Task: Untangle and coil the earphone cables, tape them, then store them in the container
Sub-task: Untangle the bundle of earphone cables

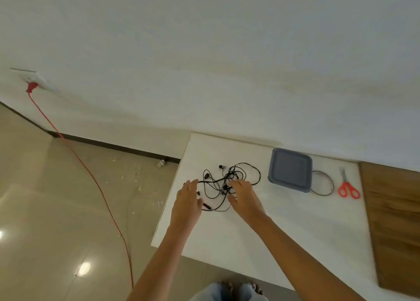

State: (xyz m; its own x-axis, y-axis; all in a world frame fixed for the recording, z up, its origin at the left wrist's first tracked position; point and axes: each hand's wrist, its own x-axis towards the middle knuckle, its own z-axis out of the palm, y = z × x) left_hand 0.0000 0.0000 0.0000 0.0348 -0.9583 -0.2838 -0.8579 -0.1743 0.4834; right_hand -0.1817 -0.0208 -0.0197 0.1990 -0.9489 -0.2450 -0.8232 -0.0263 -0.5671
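A tangle of black earphone cables (229, 178) lies on the white table (261, 228), with earbuds and a plug sticking out of the heap. My left hand (187, 202) hovers at its left edge, fingers spread, holding nothing. My right hand (242, 194) reaches over the near right part of the tangle with fingers apart; whether it touches the cable I cannot tell. A grey-blue square container (290, 169) with its lid on stands to the right. A roll of clear tape (322, 183) lies beside it.
Red-handled scissors (347, 186) lie right of the tape. A wooden surface (395, 223) adjoins the table on the right. The wall runs behind the table. A red power cord (95, 180) crosses the tiled floor on the left. My feet show below the table's near edge.
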